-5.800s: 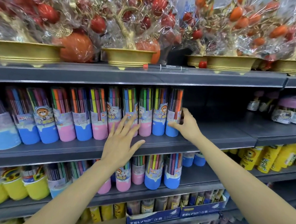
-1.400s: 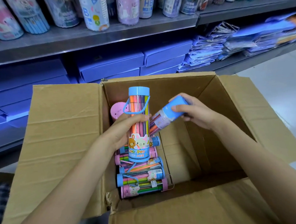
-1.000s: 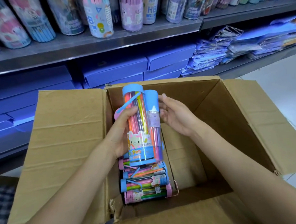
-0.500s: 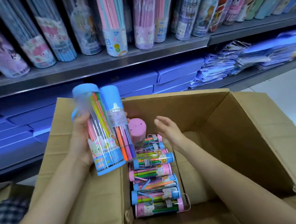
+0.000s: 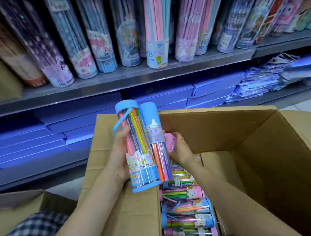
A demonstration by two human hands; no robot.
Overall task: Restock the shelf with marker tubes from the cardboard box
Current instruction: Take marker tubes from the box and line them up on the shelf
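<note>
An open cardboard box (image 5: 260, 148) stands in front of me on the floor. My left hand (image 5: 119, 155) grips two blue-capped marker tubes side by side above the box's left flap: a wide one (image 5: 137, 147) with a rabbit label and a slimmer one (image 5: 156, 141). Just to their right, my right hand (image 5: 179, 149) curls its fingers round the pink cap of a third tube (image 5: 170, 141), whose body is hidden behind the others. Several pink and blue marker tubes (image 5: 186, 206) lie stacked along the box's left wall.
A grey shelf (image 5: 149, 76) behind the box carries several tall pencil tubes (image 5: 156, 36). Blue flat boxes (image 5: 79, 125) and plastic-wrapped packs (image 5: 268, 79) fill the lower shelf. A second cardboard box (image 5: 17, 206) sits at the lower left, beside a checked fabric (image 5: 31, 230).
My right hand, open over the box half a second ago, now holds the pink-capped tube and has raised it beside the two tubes in my left hand.
</note>
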